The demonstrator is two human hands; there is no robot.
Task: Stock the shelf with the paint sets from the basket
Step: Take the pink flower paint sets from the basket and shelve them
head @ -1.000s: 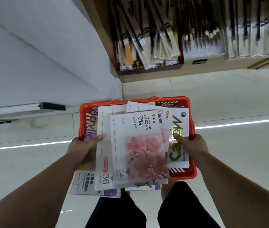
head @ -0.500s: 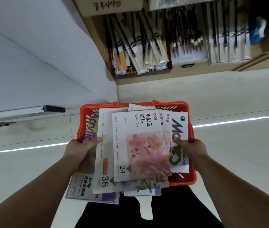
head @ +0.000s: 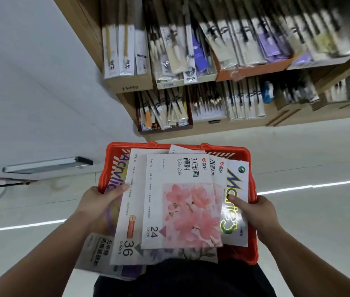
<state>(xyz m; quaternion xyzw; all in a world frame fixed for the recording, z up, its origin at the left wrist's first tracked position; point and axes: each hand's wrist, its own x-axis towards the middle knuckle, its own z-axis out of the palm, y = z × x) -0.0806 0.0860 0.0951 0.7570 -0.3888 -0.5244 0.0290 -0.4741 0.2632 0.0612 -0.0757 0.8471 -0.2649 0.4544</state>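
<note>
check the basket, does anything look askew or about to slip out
Yes. The paint sets are piled loosely, not squared. The 36-colour box and a purple-edged box beneath it overhang the near-left rim of the red basket, past the left hand.

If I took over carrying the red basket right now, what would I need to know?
Left hand: grips the left rim of the basket, thumb pressed on the paint sets.
Right hand: grips the right rim, one of its fingers on the Marie's set.
Paint sets: all piled in the basket, some sticking out over the near edge. The 24-colour watercolour set lies on top, the 36-colour set under it.
Shelf ahead holds brushes.
Done: nothing shelved yet.
Left: find the paint spot and put every set on the shelf.
</note>
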